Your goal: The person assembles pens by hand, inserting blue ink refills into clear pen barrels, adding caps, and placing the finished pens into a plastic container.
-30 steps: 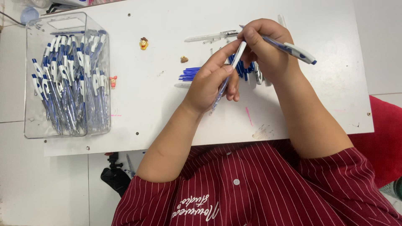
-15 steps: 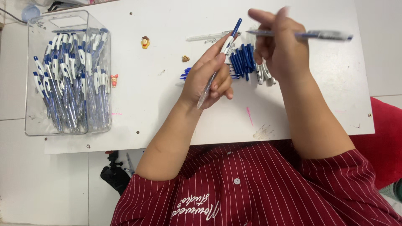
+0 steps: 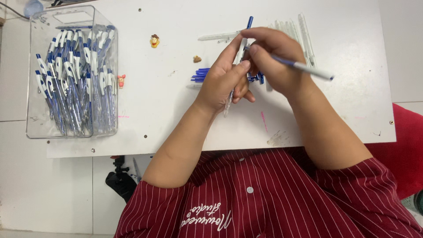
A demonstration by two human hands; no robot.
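My left hand (image 3: pixel 224 81) grips a clear pen barrel with a blue top (image 3: pixel 241 48), held upright over the white table (image 3: pixel 167 101). My right hand (image 3: pixel 275 61) pinches a blue-and-white pen part (image 3: pixel 304 67) that points right, its inner end meeting the barrel. Under both hands lies a small heap of blue pen parts (image 3: pixel 202 75). Several clear barrels (image 3: pixel 304 33) lie just beyond my right hand.
A clear plastic box (image 3: pixel 39 128) full of finished blue-and-white pens stands at the table's left end. Three tiny figurines (image 3: pixel 154 41) (image 3: pixel 197 58) (image 3: pixel 120 80) sit on the table. A red seat (image 3: pixel 407 150) shows at the right.
My right hand has come back left and down with its pen part, meeting the barrel in my left hand. Half a second ago the two hands were apart.
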